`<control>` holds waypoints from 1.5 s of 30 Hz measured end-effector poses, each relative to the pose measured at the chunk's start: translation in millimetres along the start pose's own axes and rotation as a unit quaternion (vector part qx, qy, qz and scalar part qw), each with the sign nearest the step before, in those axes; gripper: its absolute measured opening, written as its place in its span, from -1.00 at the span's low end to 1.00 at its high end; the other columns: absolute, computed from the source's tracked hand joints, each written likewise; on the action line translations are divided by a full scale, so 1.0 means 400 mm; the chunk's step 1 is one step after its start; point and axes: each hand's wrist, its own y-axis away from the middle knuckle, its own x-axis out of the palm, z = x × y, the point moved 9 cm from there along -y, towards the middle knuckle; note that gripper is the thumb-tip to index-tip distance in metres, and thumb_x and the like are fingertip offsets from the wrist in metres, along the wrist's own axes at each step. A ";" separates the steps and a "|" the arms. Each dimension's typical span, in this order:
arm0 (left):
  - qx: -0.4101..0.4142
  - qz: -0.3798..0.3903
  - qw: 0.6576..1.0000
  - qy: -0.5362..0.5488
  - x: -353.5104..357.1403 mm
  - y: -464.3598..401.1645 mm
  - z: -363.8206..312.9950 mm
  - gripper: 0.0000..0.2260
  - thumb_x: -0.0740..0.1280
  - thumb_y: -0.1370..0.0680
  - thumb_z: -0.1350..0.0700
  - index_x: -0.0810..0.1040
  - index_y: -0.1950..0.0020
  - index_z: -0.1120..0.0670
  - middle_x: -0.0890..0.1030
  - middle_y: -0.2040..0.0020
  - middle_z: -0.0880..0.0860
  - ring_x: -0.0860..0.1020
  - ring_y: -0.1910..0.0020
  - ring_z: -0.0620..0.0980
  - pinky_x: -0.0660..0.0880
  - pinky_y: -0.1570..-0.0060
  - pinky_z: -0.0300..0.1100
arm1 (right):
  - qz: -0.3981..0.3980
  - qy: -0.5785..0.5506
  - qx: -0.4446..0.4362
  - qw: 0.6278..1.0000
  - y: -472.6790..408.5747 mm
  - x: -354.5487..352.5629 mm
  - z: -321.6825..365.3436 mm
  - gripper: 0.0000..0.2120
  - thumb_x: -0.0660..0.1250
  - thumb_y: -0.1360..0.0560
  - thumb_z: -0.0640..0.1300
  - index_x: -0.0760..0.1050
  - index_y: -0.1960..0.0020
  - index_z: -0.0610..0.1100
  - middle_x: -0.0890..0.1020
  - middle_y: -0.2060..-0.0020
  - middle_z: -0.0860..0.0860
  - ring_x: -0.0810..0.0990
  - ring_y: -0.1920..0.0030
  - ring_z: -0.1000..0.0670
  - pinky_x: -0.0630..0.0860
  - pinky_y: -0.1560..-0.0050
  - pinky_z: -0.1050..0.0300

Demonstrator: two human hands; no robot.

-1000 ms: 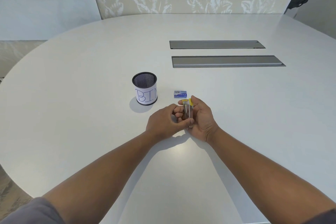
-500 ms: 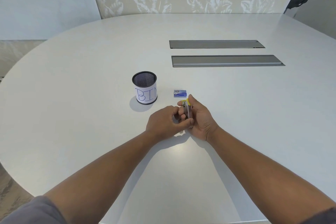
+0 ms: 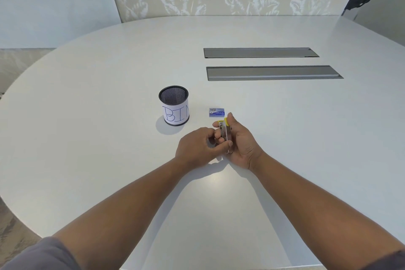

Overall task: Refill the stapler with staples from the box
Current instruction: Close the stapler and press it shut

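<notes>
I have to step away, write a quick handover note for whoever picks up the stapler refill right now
Right hand: holds the small yellow stapler above the table.
Left hand: fingers pinched at the stapler's near end; staples in them cannot be made out.
Staple box: on the table just beyond the hands, right of the mesh BIN cup.
Done: stapler picked up.
Left: confirm staples are seated, close the stapler.

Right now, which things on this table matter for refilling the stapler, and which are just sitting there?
For the job:
small yellow and metal stapler, held by right hand, left hand touching it
small blue staple box

Just sitting there:
black mesh cup labelled BIN
two grey table hatches
</notes>
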 end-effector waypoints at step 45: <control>0.019 0.078 0.990 0.117 -0.059 -0.035 0.081 -0.66 0.58 -0.42 0.08 0.65 -0.17 -0.09 0.64 -0.02 -0.20 0.49 0.07 -0.33 0.35 0.17 -0.52 | -0.010 0.642 -0.177 0.746 0.019 -0.003 0.099 -0.65 0.45 -0.44 -0.23 0.62 -0.18 0.03 0.67 -0.02 0.17 0.60 0.01 0.25 0.49 0.00 0.39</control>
